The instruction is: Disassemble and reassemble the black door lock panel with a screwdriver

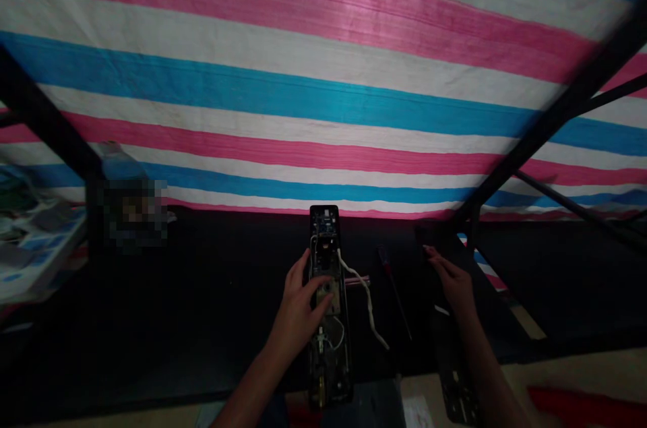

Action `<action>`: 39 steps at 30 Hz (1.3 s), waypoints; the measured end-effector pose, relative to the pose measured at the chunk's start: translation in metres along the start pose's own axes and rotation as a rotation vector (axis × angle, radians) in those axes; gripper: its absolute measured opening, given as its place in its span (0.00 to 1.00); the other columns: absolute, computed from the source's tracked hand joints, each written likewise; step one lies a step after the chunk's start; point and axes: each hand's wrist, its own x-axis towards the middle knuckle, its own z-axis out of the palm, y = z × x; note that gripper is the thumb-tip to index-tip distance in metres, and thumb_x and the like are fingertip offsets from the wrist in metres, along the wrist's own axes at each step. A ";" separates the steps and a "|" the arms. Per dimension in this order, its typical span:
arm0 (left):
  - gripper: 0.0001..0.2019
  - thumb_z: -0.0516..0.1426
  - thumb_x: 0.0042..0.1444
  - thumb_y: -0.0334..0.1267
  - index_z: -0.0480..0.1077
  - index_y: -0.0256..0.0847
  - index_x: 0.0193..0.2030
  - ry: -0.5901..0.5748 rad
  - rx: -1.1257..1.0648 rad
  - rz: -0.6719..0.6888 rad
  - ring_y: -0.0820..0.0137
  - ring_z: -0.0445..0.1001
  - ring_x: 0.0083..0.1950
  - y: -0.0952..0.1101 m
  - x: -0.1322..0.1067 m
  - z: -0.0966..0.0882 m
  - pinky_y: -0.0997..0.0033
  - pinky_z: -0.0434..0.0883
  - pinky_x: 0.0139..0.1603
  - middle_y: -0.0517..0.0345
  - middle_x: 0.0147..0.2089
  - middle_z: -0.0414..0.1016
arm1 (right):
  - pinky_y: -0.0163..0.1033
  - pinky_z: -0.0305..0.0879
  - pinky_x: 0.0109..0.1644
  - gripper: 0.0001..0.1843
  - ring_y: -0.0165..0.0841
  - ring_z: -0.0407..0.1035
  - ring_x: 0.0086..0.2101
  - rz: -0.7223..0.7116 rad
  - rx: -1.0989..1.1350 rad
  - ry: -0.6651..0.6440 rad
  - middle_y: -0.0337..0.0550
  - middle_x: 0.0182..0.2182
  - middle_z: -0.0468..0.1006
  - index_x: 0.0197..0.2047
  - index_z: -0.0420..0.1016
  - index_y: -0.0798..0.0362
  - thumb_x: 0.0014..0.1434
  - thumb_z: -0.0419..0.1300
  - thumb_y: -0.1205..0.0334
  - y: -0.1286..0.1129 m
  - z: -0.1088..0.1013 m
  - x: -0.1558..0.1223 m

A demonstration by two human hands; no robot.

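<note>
A long black door-lock housing (346, 347) lies lengthwise on the dark table, its inside facing up, showing a circuit board (324, 220), wires and metal parts. My left hand (298, 303) grips it from the left side, fingers across the pale metal plate (331, 304) at its middle. A white cable (371, 310) trails from its right side. Over to the right, my right hand (455, 280) has its fingertips pinched together at the far part of the table; what they hold is too dark to make out. Beneath that forearm lies another long black panel (449, 367).
A screwdriver (394, 286) lies between my hands, beside a short reddish bundle (358, 280). Black frame bars (536, 125) slant up on both sides. Striped sheeting (313, 98) hangs behind the table (202, 320). Clutter on a box (45, 246) stands at left.
</note>
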 end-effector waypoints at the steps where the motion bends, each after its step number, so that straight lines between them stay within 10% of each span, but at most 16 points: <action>1: 0.10 0.60 0.61 0.36 0.78 0.48 0.49 0.000 0.016 0.004 0.47 0.52 0.74 0.000 0.001 0.000 0.36 0.59 0.69 0.52 0.77 0.47 | 0.59 0.62 0.66 0.26 0.48 0.74 0.55 0.007 -0.018 -0.077 0.53 0.49 0.82 0.45 0.85 0.53 0.51 0.67 0.42 0.015 0.003 0.008; 7: 0.10 0.57 0.64 0.36 0.76 0.48 0.49 0.046 0.045 0.039 0.49 0.54 0.74 0.005 -0.002 -0.001 0.37 0.60 0.69 0.52 0.74 0.58 | 0.63 0.60 0.65 0.25 0.52 0.76 0.53 0.008 -0.073 -0.246 0.53 0.47 0.83 0.41 0.86 0.52 0.47 0.69 0.42 0.050 0.017 0.036; 14: 0.11 0.55 0.65 0.43 0.74 0.47 0.51 0.249 -0.034 -0.100 0.58 0.74 0.55 -0.009 -0.025 -0.026 0.52 0.72 0.59 0.51 0.51 0.78 | 0.64 0.62 0.63 0.21 0.53 0.75 0.53 -0.055 -0.141 -0.291 0.52 0.46 0.84 0.40 0.85 0.51 0.49 0.68 0.45 0.029 0.028 0.042; 18: 0.12 0.56 0.63 0.46 0.76 0.46 0.48 0.129 0.017 -0.166 0.57 0.76 0.52 -0.044 -0.047 -0.035 0.53 0.74 0.55 0.52 0.48 0.80 | 0.59 0.63 0.64 0.22 0.48 0.70 0.58 -0.261 -0.201 -0.229 0.53 0.57 0.77 0.52 0.80 0.50 0.56 0.66 0.53 -0.030 0.046 0.003; 23: 0.11 0.57 0.63 0.42 0.76 0.47 0.48 -0.082 0.135 -0.135 0.55 0.76 0.53 -0.056 -0.057 -0.030 0.52 0.72 0.52 0.52 0.48 0.82 | 0.50 0.70 0.55 0.17 0.42 0.72 0.50 -0.478 -0.230 -0.528 0.48 0.49 0.79 0.54 0.78 0.45 0.62 0.65 0.61 -0.107 0.107 -0.085; 29: 0.12 0.57 0.62 0.35 0.77 0.47 0.50 -0.159 0.212 -0.052 0.56 0.75 0.55 -0.051 -0.056 -0.026 0.52 0.71 0.53 0.52 0.53 0.81 | 0.53 0.67 0.50 0.13 0.43 0.70 0.44 -0.550 -0.385 -0.481 0.45 0.41 0.79 0.50 0.80 0.44 0.61 0.65 0.65 -0.115 0.158 -0.118; 39: 0.11 0.56 0.64 0.41 0.78 0.48 0.49 -0.116 0.161 -0.081 0.56 0.76 0.54 -0.048 -0.057 -0.028 0.51 0.72 0.53 0.53 0.51 0.82 | 0.50 0.71 0.52 0.11 0.42 0.73 0.47 -0.322 -0.174 -0.157 0.50 0.45 0.77 0.48 0.79 0.50 0.66 0.59 0.58 -0.083 0.110 -0.105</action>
